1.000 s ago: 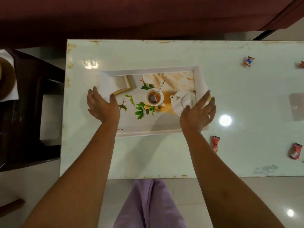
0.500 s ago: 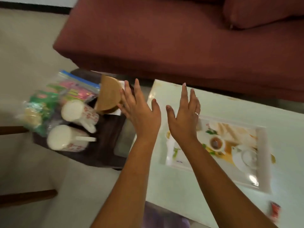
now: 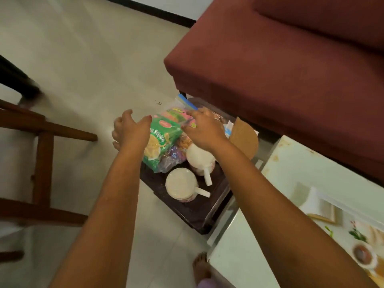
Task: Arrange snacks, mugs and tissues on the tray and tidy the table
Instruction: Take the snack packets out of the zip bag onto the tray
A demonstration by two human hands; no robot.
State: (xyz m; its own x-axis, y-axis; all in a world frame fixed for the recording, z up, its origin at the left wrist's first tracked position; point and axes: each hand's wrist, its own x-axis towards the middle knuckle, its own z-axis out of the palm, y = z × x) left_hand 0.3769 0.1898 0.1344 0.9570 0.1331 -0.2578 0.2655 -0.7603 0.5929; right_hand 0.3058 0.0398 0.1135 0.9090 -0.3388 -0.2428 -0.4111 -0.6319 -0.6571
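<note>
Green snack bag (image 3: 161, 143) between spread-fingered left hand (image 3: 129, 129) and right hand (image 3: 202, 127), fingers loosely uncurled, above two mugs (image 3: 182, 187)

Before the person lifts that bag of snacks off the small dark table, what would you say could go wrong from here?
1. The clear zip bag of snack packets lies against the farther white patterned mug; dragging it may tip that mug.
2. The bag overhangs the edge of the small dark side table, and the left hand is open beside it while the right hand rests on top, so it could slip to the floor.
3. The round cork mat leans loosely nearby and might slide.
</note>
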